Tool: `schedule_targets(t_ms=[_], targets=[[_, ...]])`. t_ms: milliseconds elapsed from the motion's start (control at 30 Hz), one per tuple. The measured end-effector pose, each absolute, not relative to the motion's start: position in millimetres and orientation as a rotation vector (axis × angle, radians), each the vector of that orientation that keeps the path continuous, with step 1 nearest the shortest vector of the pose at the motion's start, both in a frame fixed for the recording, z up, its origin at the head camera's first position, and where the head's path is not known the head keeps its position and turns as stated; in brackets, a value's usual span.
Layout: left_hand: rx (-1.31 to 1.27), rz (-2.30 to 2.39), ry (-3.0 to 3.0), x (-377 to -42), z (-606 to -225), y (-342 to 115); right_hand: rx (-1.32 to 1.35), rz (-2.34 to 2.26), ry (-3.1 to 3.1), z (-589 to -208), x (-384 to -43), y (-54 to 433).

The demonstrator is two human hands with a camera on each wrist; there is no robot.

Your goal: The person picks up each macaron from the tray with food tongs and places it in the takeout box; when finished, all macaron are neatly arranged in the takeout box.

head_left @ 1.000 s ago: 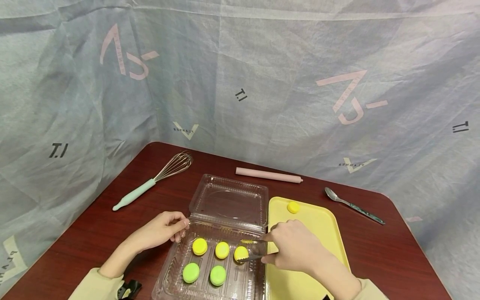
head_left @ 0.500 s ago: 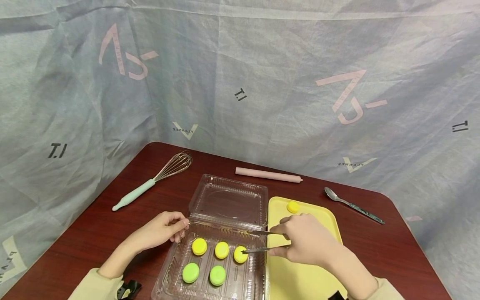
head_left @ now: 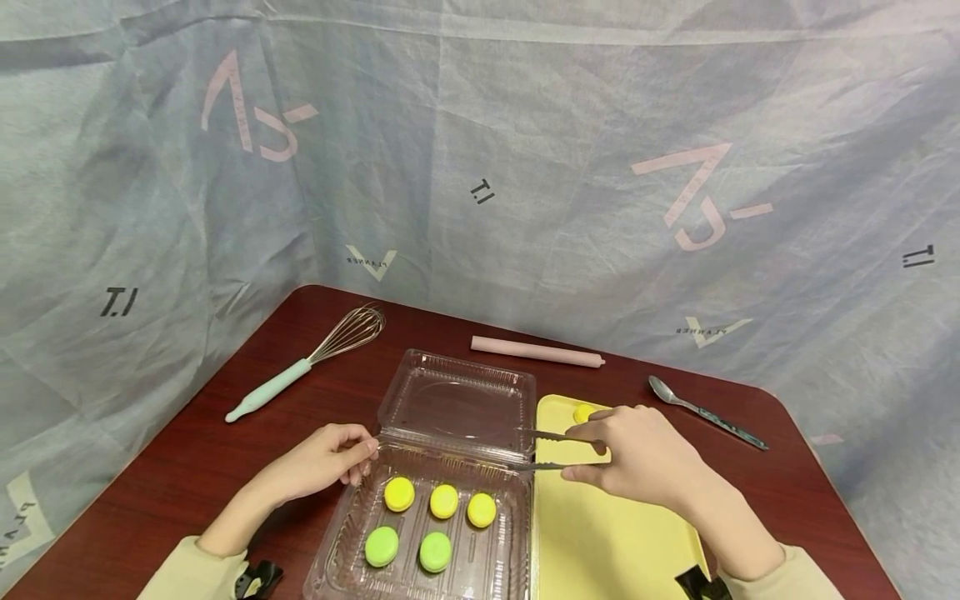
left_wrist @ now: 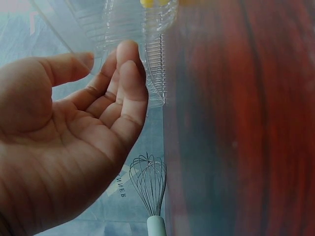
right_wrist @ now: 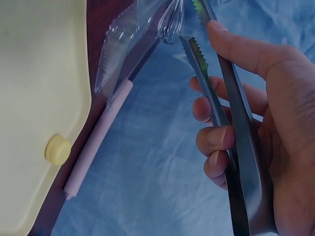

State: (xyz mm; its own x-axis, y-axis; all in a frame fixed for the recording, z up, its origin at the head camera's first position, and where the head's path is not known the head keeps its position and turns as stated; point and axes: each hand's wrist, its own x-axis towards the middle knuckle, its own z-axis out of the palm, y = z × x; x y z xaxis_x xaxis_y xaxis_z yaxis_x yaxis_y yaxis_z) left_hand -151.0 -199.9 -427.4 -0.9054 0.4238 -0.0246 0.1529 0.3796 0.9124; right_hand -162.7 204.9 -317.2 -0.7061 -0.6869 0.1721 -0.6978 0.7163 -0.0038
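On dark reddish wood table point(head_left: 187, 467), printed grey cloth point(head_left: 487, 267) hung in bg
Tongs point(right_wrist: 248, 162) gripped in R hand point(head_left: 645, 458), tips parted over right edge of clear box point(head_left: 480, 567); its corner pinched by L hand point(head_left: 326, 458). 3 yellow macarons point(head_left: 444, 502) + 2 green macarons point(head_left: 435, 552) held in box, lone yellow one point(right_wrist: 58, 150) left on tray point(head_left: 607, 542) beside. Whisk point(head_left: 273, 387), pink rod point(head_left: 536, 351), spoon point(head_left: 708, 412) set around.

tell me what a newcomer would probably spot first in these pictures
Probably the bright macarons: three yellow macarons in a row, two green macarons nearer the person, inside the open clear container. Next might come the metal tongs, held in the right hand above the yellow tray. The mint-handled whisk lies off to the left.
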Motion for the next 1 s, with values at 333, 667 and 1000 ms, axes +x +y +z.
schedule_targets(t_ms=[333, 667, 1000], targets=[[0.506, 1.546, 2.373, -151.3, -428.0, -199.5, 0.966, 0.071, -2.781, -316.3, -173.5, 219.5], [0.511, 1.543, 2.373, -152.6, -429.3, -200.6, 0.78, 0.092, -2.85, -316.8, -187.5, 236.6], [0.507, 1.544, 2.378, -152.3, -429.0, -200.7, 0.668, 0.145, -2.903, -324.8, -203.2, 258.5]])
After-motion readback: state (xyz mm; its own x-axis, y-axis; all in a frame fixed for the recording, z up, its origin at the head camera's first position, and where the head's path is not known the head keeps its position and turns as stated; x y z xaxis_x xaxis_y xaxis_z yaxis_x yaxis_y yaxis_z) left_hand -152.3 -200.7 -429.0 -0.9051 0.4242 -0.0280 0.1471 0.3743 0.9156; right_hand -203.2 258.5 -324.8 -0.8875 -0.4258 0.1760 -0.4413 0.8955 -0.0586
